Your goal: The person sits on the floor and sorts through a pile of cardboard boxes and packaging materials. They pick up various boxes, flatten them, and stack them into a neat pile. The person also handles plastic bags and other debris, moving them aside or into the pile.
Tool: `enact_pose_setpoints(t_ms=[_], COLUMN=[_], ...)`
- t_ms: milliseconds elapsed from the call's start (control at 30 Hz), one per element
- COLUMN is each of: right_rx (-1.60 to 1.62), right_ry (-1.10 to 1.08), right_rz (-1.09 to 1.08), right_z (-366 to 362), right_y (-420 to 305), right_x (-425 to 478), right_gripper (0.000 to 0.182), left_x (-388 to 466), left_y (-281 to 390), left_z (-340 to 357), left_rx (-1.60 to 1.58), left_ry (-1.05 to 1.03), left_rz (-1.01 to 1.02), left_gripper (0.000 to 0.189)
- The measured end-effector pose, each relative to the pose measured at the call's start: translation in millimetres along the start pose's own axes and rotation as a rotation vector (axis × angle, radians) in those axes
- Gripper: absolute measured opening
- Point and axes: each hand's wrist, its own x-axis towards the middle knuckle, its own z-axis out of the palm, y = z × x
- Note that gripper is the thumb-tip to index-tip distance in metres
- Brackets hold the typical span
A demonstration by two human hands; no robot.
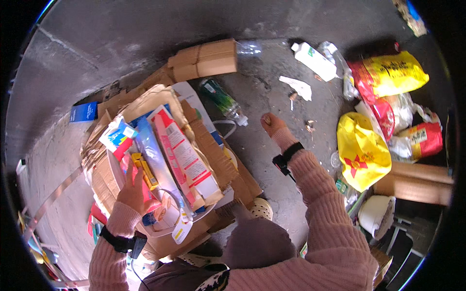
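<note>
My left hand (133, 189) rests with spread fingers on a red packet (125, 165) among flattened packaging stacked in an opened cardboard carton (105, 182). Beside its fingers lies a small yellow box (145, 171). Further right in the stack are a clear plastic sleeve (154, 156) and a white and red printed carton (187, 160). My right hand (273, 124) is held over the concrete floor with its fingers curled in; whether something is inside them cannot be told. Near it lies a green-labelled plastic bottle (222, 102) with a white cap.
A folded brown cardboard piece (204, 60) lies beyond the stack, a blue box (83, 111) at its left. On the right are a white plastic jug (315, 62), a crumpled tissue (297, 87), yellow plastic bags (364, 149), clear bottles and a white pot (375, 214).
</note>
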Motion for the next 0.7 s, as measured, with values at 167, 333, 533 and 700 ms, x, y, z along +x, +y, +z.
enact_pose_setpoints(t_ms=[167, 333, 533, 700], right_rx=[0.243, 0.318, 0.77, 0.717], right_ry=[-0.048, 0.225, 0.02, 0.138], right_rz=[-0.003, 0.242, 0.222, 0.285], right_z=[17, 18, 18, -6], right_y=[-72, -49, -123, -164], right_x=[84, 239, 219, 165], right_gripper=[0.045, 0.079, 0.058, 0.043], left_x=[-6, 16, -1, -4], left_y=[-2, 10, 3, -6], left_z=[3, 1, 6, 18], left_rx=[-0.026, 0.028, 0.152, 0.09], left_ry=[-0.027, 0.013, 0.029, 0.137], left_rz=[-0.073, -0.029, -0.077, -0.07], left_gripper=[0.107, 0.1, 0.091, 0.058])
